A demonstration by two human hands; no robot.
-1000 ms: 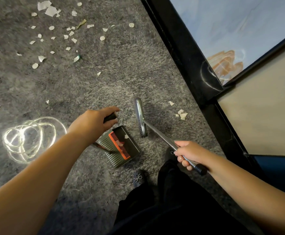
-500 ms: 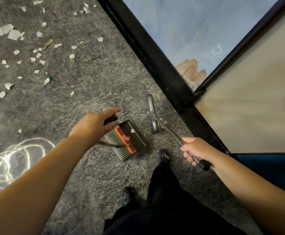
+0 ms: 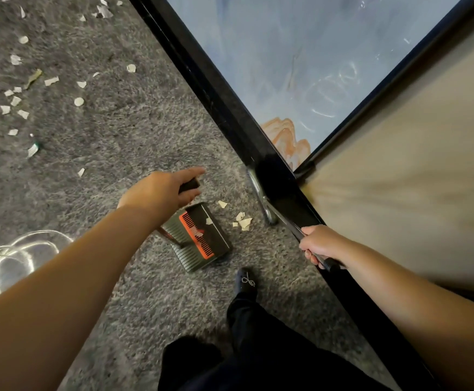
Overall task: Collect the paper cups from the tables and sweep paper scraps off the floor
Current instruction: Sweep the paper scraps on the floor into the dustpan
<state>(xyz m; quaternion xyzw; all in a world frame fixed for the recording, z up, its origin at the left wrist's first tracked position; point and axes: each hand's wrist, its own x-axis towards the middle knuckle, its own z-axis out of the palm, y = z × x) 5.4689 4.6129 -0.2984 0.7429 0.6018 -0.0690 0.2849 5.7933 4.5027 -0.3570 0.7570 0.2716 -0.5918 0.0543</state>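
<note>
Sweeping step in hand. The left hand (image 3: 159,190) has its grip curled round the black dustpan handle (image 3: 189,184), forefinger extended. The dustpan (image 3: 202,235) rests on the grey carpet (image 3: 134,136) at centre frame, mouth toward the right. The right hand (image 3: 319,244) has its grip closed round the broom handle (image 3: 309,242); the broom head (image 3: 258,196) lies against the black bench edge (image 3: 230,108).

Risks, as judged: the small cluster of paper scraps (image 3: 242,221) lies just beside the pan mouth; a hard stroke could scatter it or push it under the lip. Carpet pile may snag pieces.

Contents: the dustpan holds one visible scrap (image 3: 209,220). The main scatter (image 3: 15,100) remains at upper left, well apart. No paper cups in view.
</note>
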